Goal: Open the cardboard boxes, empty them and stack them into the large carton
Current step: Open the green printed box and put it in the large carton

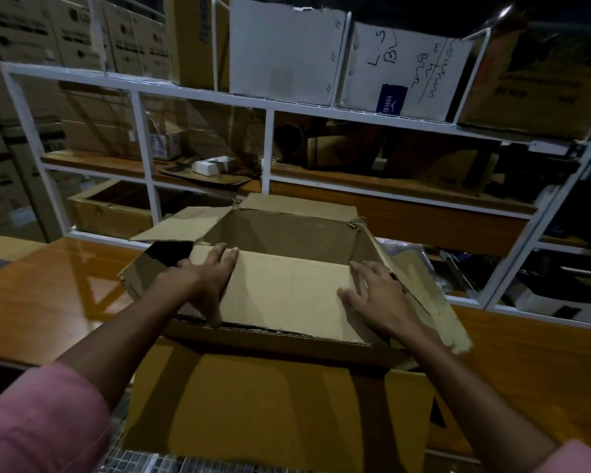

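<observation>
A large open brown carton [287,230] stands on the wooden table in front of me, its flaps spread outward. Inside it lies a flat piece of cardboard [287,288], tilted toward me. My left hand [209,278] rests on the cardboard's left edge with straight fingers on top and the thumb down its near side. My right hand [372,295] lies flat on its right end, fingers spread. The carton's near flap [253,397] hangs down toward me. What lies beneath the cardboard is hidden.
A white metal shelf rack [270,145] stands right behind the table, filled with cardboard boxes and white cartons [284,46]. The glossy wooden table [58,295] extends left and right of the carton. An open box [116,206] sits low on the rack at left.
</observation>
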The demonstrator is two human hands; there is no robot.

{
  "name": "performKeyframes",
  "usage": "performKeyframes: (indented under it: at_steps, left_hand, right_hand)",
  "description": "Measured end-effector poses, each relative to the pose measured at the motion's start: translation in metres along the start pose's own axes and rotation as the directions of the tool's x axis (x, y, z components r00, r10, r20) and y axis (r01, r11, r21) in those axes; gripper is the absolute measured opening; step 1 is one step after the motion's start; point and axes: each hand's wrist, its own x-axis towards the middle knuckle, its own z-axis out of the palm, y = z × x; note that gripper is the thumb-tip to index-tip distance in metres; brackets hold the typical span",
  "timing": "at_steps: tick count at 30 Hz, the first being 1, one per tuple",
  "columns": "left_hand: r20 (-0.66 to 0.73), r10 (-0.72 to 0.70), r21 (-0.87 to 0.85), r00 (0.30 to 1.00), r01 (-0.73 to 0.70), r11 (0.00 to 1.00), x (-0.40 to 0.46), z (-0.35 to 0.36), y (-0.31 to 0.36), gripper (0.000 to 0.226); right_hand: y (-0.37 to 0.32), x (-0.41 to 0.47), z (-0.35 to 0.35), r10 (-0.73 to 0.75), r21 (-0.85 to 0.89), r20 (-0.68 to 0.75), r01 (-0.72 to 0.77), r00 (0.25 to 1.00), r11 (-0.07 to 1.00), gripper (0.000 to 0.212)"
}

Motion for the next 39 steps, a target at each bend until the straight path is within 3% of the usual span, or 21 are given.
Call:
performKeyframes:
  at_steps: [6,9,15,18,22,26,28,32,39]
  left_hand:
    - [0.198,0.045,-0.068,0.979,-0.032,0.997,-0.018,-0.022,-0.002,0.127]
    - [0.204,0.041,-0.022,0.978,-0.037,0.999,-0.026,-0.017,-0.002,0.122]
    - [0.185,0.115,-0.115,0.976,-0.095,0.989,-0.028,-0.004,-0.002,0.127]
    - [0.102,0.138,-0.206,0.985,-0.115,0.972,-0.030,-0.001,0.014,0.112]
    - [-0.163,0.094,-0.276,0.982,-0.136,0.952,-0.025,0.010,0.044,0.082]
    - [-0.428,0.155,-0.261,0.890,-0.286,0.922,-0.027,0.010,0.086,0.066]
    - [-0.511,0.229,-0.168,0.828,-0.357,0.919,-0.030,0.009,0.113,0.065]
    - [-0.604,0.341,-0.021,0.721,-0.442,0.897,-0.031,0.010,0.168,0.069]
    - [-0.657,0.427,0.043,0.621,-0.535,0.844,-0.033,0.009,0.273,0.065]
  right_hand:
    - [-0.008,0.001,-0.004,0.014,-0.031,0.022,-0.014,1.000,0.999,0.059]
    - [-0.012,-0.002,-0.003,0.028,-0.091,0.052,-0.023,0.998,0.996,0.056]
    - [-0.022,-0.010,-0.001,0.065,-0.264,0.087,-0.039,0.994,0.964,0.046]
    - [-0.023,-0.015,-0.003,0.103,-0.335,0.059,-0.078,0.993,0.939,0.048]
    - [-0.025,-0.022,-0.009,0.085,-0.358,-0.004,-0.081,0.996,0.930,0.059]
    - [-0.023,-0.027,-0.017,-0.014,-0.268,-0.131,-0.022,0.991,0.963,0.069]
    - [-0.016,-0.030,-0.019,-0.063,-0.269,-0.181,0.012,0.981,0.963,0.076]
    - [0.007,-0.036,-0.029,-0.112,-0.281,-0.237,0.042,0.965,0.959,0.076]
    - [0.082,-0.063,-0.063,-0.070,-0.259,-0.354,-0.026,0.933,0.965,0.074]
